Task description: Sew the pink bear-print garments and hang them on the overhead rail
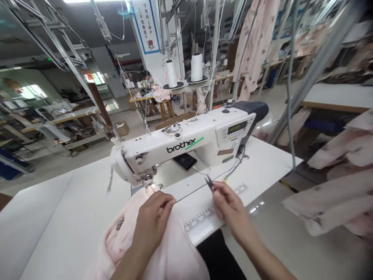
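A pale pink fabric piece [131,210] runs from beneath the needle of the white sewing machine [186,136] down over the table's front edge. My left hand [154,216] rests over this fabric, just right of the needle area. Its thumb and forefinger are pressed together; what lies between them, if anything, I cannot make out. My right hand [229,202] is raised above the front right of the table, apart from the fabric. Small dark thread snips [209,182] are gripped in its fingers, points up and toward the machine.
A phone [185,161] with a white cable lies behind the machine's arm. Measuring tape [201,217] runs along the table's front edge. Two thread cones [197,68] stand behind the machine. More pink fabric [314,206] hangs at the right, beside a slanted metal post [314,66].
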Demonstrator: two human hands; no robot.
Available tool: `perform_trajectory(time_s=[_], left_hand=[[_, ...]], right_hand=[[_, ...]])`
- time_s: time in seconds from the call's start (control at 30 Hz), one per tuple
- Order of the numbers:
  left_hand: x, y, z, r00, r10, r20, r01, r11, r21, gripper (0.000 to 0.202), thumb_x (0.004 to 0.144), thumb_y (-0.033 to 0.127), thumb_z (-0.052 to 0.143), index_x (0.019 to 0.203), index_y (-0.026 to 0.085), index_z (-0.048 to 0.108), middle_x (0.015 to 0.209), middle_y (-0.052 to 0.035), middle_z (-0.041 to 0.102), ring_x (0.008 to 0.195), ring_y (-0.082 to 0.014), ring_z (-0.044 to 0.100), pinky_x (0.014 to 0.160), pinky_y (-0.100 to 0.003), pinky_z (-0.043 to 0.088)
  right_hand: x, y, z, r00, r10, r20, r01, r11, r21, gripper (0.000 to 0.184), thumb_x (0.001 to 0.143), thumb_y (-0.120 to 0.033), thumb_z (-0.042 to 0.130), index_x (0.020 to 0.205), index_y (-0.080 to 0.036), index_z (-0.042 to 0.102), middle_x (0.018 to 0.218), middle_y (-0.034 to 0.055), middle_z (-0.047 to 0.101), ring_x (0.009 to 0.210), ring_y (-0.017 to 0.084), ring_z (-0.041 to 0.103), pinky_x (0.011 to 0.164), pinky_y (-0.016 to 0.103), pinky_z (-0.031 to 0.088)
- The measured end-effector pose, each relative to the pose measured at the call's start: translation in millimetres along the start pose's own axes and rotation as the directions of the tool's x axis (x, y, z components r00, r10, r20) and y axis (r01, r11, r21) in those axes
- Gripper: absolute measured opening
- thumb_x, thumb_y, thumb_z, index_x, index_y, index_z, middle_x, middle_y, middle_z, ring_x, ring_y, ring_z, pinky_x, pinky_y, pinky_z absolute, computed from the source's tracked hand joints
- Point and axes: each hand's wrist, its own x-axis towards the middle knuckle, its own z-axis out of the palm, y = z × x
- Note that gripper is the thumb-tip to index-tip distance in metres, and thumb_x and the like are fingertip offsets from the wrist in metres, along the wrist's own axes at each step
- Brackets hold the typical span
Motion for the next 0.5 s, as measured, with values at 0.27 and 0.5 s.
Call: perform_trajectory(time_s=[0.27,0.5], left_hand=[[-6,-18,-11.9,1.0,0.005,0.021,-0.006,0.999,0.032,0.019,0.084,0.034,0.048,0.074,0.022,0.059,0.075,0.0,0.062,0.066,-0.0134,0.056,0.055,-0.021,0.043],[-20,-20,-16.7,0.997,-0.079,0.005,0.079,0.997,0.005,0.023,0.083,0.039,0.047,0.074,0.023,0.06,0.075,0.0,0.062,0.067,-0.0139,0.056,0.053,-0.019,0.044]], right_hand=[[100,-43,-145,0.878,-0.428,0.212,0.388,0.382,-0.839,0.03,0.086,-0.034,0.041,0.101,-0.021,0.063,0.079,0.0059,0.049,0.075,0.022,0.052,0.069,0.035,0.04],[137,-46,-147,0.8,-0.52,0.3,0.468,0.228,-0.853,0.012,0.084,-0.026,0.045,0.085,-0.019,0.056,0.089,0.0073,0.051,0.075,0.02,0.052,0.067,0.033,0.042]])
